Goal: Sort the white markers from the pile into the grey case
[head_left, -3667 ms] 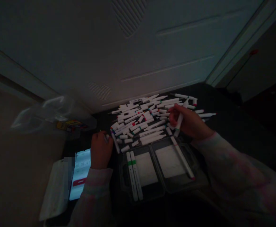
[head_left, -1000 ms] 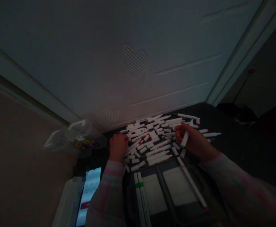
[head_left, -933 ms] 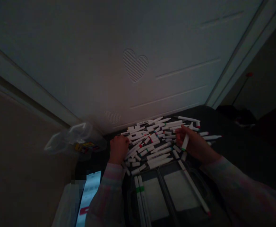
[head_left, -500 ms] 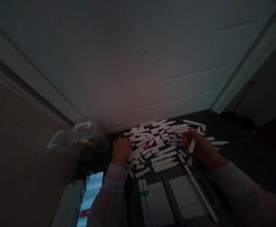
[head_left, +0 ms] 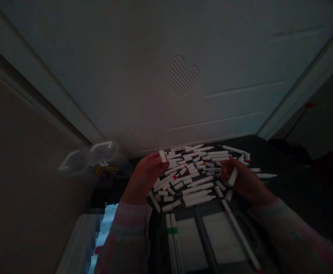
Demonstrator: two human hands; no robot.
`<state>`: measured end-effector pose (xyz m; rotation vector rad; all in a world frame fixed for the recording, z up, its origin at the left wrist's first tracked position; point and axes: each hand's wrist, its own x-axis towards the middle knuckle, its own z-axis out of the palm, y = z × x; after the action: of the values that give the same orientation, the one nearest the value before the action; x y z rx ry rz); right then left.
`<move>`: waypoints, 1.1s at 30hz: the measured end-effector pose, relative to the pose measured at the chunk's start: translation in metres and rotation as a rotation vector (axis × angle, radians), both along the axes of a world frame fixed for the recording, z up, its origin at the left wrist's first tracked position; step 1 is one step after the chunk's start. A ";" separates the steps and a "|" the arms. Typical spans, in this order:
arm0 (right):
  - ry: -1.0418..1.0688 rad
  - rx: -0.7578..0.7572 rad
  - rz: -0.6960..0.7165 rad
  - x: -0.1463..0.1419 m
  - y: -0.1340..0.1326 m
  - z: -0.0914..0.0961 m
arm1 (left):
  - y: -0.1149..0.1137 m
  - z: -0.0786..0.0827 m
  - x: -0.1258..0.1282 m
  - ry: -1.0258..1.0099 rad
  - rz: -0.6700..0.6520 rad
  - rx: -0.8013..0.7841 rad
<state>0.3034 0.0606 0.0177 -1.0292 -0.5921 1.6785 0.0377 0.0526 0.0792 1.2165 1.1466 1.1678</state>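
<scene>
My left hand (head_left: 148, 173) is raised at the left edge of a heap of white markers and loose caps (head_left: 191, 182). Between its thumb and fingers is a short white marker cap (head_left: 162, 156). On the heap's right side, my right hand (head_left: 240, 179) is closed around a white marker (head_left: 233, 177) whose lower end shows a green rim. The rest of that marker is hidden by the fingers. Nearer to me lies a clear two-part case (head_left: 199, 228). Two green-banded markers (head_left: 172, 239) lie in its left part, and a long white marker (head_left: 242, 236) slants across the right.
At the left stands a clear plastic box (head_left: 98, 160) with a coloured label. A lit screen (head_left: 105, 228), partly pixelated, lies below it beside my left sleeve. A white panel with raised hearts (head_left: 184, 76) rises behind the dark tabletop (head_left: 269, 152). The scene is dim.
My left hand has lifted from the heap and turned, now showing a cap in its fingers. The right hand stays nearly in place with its marker.
</scene>
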 end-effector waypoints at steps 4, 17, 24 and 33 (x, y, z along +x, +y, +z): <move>-0.006 -0.008 -0.006 -0.001 -0.001 0.002 | -0.009 0.012 0.007 -0.680 -0.073 -0.172; -0.023 -0.013 -0.018 -0.002 -0.002 0.005 | -0.006 0.009 0.010 -0.460 0.052 -0.108; -0.048 -0.048 -0.041 -0.005 -0.002 0.010 | 0.012 -0.026 -0.008 0.977 0.087 0.140; -0.014 -0.040 -0.029 -0.003 -0.004 0.012 | 0.019 -0.044 -0.013 1.399 -0.081 0.087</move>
<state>0.3000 0.0570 0.0293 -1.0741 -0.5525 1.6643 0.0244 0.0717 0.0352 2.2034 1.9757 0.1348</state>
